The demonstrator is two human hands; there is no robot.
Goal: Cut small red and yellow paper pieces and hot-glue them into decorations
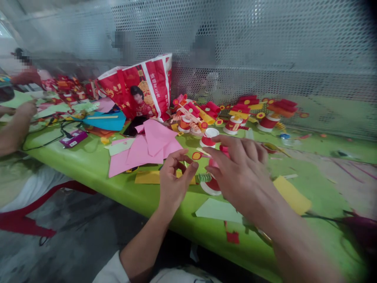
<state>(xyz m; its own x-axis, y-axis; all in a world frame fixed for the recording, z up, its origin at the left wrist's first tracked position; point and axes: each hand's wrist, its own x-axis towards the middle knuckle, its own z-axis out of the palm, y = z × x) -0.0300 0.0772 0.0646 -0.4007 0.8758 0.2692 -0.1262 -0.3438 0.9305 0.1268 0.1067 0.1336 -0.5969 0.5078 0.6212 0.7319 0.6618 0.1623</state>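
My left hand (175, 182) hovers over the table's front edge with curled fingers, its thumb and index fingertips apart. My right hand (241, 169) reaches over a red and white paper-cup figure (212, 186), hiding much of it. Thumb and index of that hand are also apart, close to the figure's pink upper part. A green folded-paper spring (204, 178) sticks out from the figure's left side, between my hands. A thin pale strip (202, 151) shows at my right index fingertip; whether it is touched I cannot tell. Behind stands another red and white cup (211, 135).
Pink paper sheets (147, 147) and a yellow strip (147, 177) lie left. Pale green paper (219, 210) and yellow paper (291, 194) lie nearer right. Finished-looking cup figures (234, 125) and a red bag (141, 88) line the mesh partition (265, 43). Another person's arm (16, 127) is at left.
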